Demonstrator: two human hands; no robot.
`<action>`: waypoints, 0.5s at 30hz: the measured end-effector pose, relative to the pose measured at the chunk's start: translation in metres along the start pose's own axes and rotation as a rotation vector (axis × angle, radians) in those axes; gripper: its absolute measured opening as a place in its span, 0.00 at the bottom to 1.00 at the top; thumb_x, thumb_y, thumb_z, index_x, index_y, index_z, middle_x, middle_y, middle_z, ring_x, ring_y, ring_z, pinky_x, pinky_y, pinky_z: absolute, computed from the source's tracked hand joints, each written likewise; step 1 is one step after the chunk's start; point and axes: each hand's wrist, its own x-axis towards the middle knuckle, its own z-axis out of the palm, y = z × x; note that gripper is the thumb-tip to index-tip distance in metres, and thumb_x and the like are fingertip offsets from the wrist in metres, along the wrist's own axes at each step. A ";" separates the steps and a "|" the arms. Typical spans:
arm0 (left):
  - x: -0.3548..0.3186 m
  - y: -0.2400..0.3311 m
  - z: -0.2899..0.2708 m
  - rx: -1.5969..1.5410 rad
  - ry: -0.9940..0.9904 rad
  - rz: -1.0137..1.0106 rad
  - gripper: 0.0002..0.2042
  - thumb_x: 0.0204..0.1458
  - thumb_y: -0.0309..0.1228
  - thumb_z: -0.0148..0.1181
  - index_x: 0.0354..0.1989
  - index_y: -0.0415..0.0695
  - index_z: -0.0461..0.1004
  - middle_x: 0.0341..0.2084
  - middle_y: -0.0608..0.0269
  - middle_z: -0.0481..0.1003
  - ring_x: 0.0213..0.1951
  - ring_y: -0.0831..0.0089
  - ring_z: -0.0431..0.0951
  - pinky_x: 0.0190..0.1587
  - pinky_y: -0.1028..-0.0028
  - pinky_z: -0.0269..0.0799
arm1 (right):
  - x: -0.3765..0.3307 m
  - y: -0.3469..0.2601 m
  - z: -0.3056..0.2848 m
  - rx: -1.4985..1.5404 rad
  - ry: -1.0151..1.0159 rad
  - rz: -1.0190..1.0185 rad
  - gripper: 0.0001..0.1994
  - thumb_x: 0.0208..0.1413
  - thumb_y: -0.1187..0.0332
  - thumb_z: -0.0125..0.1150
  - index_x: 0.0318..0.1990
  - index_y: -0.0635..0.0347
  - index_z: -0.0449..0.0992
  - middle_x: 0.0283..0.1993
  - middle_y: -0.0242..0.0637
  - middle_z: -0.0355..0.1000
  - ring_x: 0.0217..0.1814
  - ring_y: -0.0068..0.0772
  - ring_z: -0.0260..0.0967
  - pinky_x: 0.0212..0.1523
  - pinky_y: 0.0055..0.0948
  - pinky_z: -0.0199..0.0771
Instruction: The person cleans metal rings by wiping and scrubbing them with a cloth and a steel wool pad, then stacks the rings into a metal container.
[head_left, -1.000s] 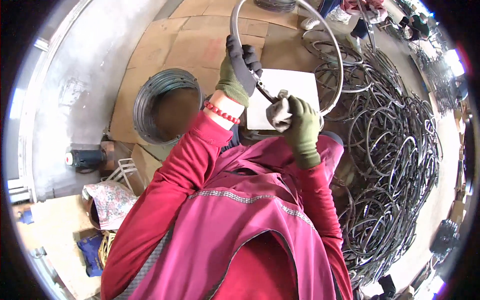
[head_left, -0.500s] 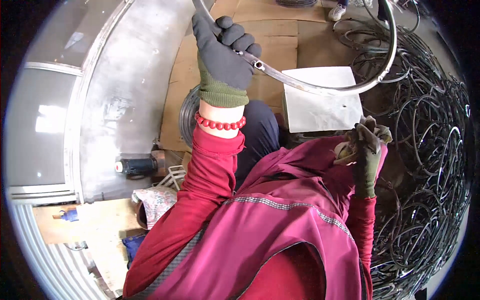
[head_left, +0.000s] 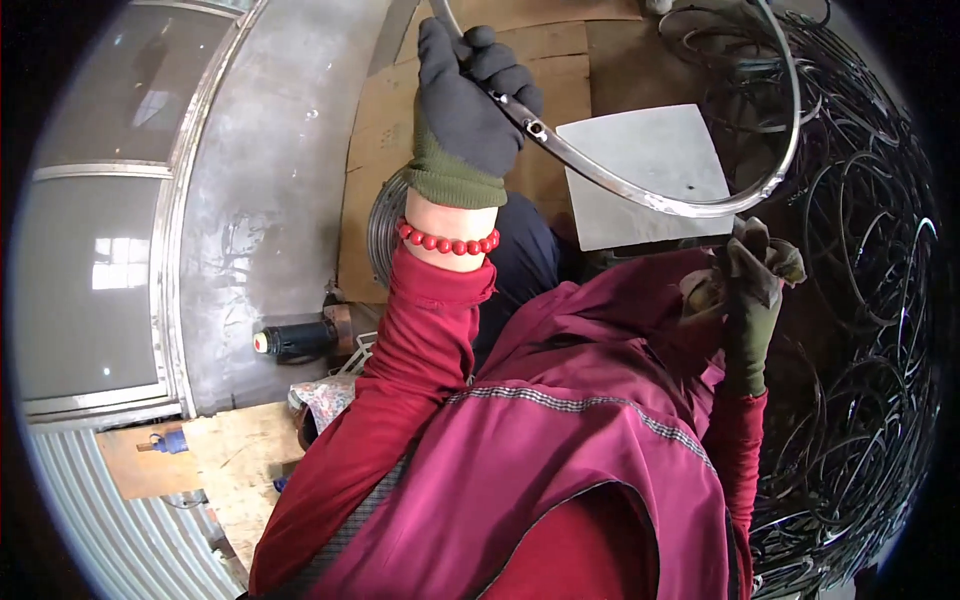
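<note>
Metal hoop: a thin, bright steel ring [head_left: 690, 205] arcing across the upper centre and upper right of the frame, running from the left glove round to the right one, with a small clip or joint on it just right of the left fist.
How it handles: by its look, light for its span and stiff but springy, so it would likely flex and twist if gripped at one point only; the polished surface looks slick, and gloves help there.
Where to grip: two holds spread well apart along the rim look soundest, as here, keeping clear of the small joint.
Left hand [head_left: 470, 100]: upper centre, in a dark glove with a green cuff, fingers curled tight around the hoop; a red bead bracelet [head_left: 447, 240] sits at the wrist below.
Steel plate [head_left: 645, 170]: flat grey square under the hoop, upper centre right, lying on cardboard sheets [head_left: 385, 140].
Right hand [head_left: 745, 275]: right of centre, gloved in green, closed on the hoop's lower arc together with a crumpled rag; how firmly it pinches I cannot tell.
Pile of hoops [head_left: 865, 330]: dark tangled rings filling the right side.
</note>
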 end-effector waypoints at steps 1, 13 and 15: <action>0.004 -0.006 -0.002 0.034 0.048 -0.001 0.20 0.52 0.56 0.48 0.25 0.50 0.67 0.13 0.78 0.55 0.17 0.81 0.54 0.23 0.77 0.55 | 0.001 0.001 -0.002 0.072 -0.037 0.010 0.10 0.53 0.71 0.54 0.40 0.68 0.76 0.38 0.33 0.70 0.41 0.22 0.63 0.44 0.21 0.64; 0.063 -0.080 -0.095 0.042 0.315 -0.129 0.21 0.49 0.58 0.51 0.21 0.54 0.63 0.09 0.77 0.52 0.13 0.80 0.52 0.19 0.77 0.50 | 0.012 0.022 0.001 0.365 -0.008 0.127 0.10 0.49 0.73 0.58 0.40 0.65 0.76 0.37 0.34 0.66 0.42 0.26 0.60 0.46 0.25 0.62; 0.066 -0.102 -0.118 -0.017 0.355 -0.109 0.21 0.49 0.59 0.49 0.20 0.54 0.63 0.09 0.77 0.51 0.13 0.80 0.51 0.18 0.77 0.49 | 0.013 0.023 0.002 0.514 -0.015 0.197 0.10 0.54 0.75 0.53 0.42 0.71 0.74 0.49 0.32 0.67 0.49 0.22 0.62 0.49 0.22 0.63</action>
